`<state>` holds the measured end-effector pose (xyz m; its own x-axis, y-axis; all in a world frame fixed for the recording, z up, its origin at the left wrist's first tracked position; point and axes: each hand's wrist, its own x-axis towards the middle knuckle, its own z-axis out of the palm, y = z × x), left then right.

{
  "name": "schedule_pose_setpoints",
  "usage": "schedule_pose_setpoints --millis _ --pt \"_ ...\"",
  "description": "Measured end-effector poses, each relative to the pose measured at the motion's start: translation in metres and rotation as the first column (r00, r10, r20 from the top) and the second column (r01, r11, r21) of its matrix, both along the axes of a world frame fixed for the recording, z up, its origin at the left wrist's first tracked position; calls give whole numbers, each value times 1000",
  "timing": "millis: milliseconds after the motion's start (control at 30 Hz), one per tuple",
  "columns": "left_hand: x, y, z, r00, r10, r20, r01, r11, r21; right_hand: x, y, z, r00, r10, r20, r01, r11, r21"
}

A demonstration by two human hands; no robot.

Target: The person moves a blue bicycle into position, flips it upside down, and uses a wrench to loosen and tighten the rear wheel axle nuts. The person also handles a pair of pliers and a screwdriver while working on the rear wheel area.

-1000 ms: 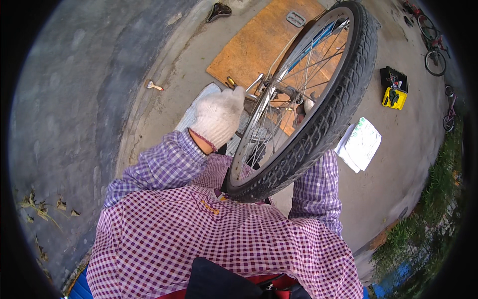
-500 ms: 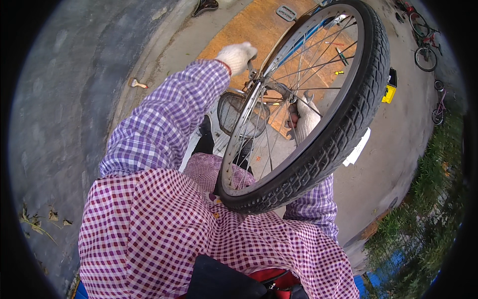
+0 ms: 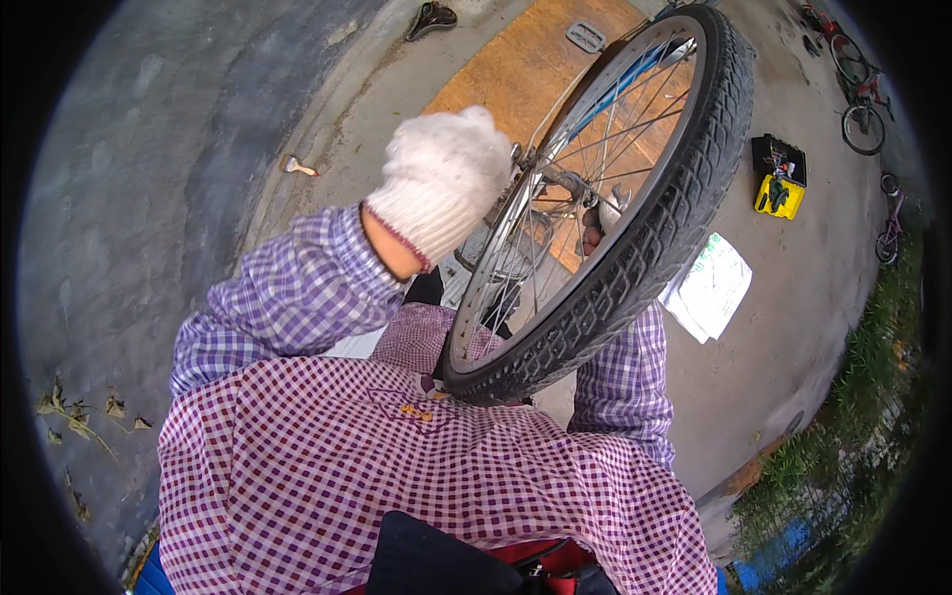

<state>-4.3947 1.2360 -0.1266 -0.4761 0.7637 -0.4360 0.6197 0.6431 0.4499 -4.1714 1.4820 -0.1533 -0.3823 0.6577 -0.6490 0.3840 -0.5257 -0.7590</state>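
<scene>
A bicycle wheel [image 3: 716, 149] with a black knobbly tyre and thin spokes stands tilted in front of me, part of a bicycle with a blue frame [image 3: 627, 81]. My left hand [image 3: 444, 174], in a white knitted glove, is closed just left of the wheel hub [image 3: 567, 180]. Its fingers face away, so what they hold is hidden. Behind the spokes, my right hand [image 3: 593, 233] is closed beside the hub on a wrench, whose metal end [image 3: 617, 195] shows above the fingers. Spokes and tyre cover most of that hand. A wire basket [image 3: 511, 256] sits below the hub.
Under the bicycle lies a wooden board [image 3: 496, 69] with a pedal [image 3: 585, 38]. A saddle [image 3: 430, 20] and a brush [image 3: 298, 167] are on the left. Rightward are a black-and-yellow toolbox [image 3: 778, 178], white papers [image 3: 710, 288] and a red bicycle [image 3: 861, 84].
My left hand has come back from the hub's left side toward me and looks larger. The wheel appears slightly shifted left, and more of the toolbox and papers shows.
</scene>
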Motion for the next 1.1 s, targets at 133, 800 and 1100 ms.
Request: schedule_pose_setpoints --millis 133,800,1100 --pt "6 -96 -57 925 379 4 -377 921 96 -57 -27 -30 963 217 -158 -245 951 -187" --pt "54 -171 -169 326 581 746 -768 623 -151 -54 -142 -83 719 461 519 -508 859 -59" --pt "96 -145 -179 306 511 804 -721 676 -155 -49 -175 -109 803 421 423 -401 905 -139"
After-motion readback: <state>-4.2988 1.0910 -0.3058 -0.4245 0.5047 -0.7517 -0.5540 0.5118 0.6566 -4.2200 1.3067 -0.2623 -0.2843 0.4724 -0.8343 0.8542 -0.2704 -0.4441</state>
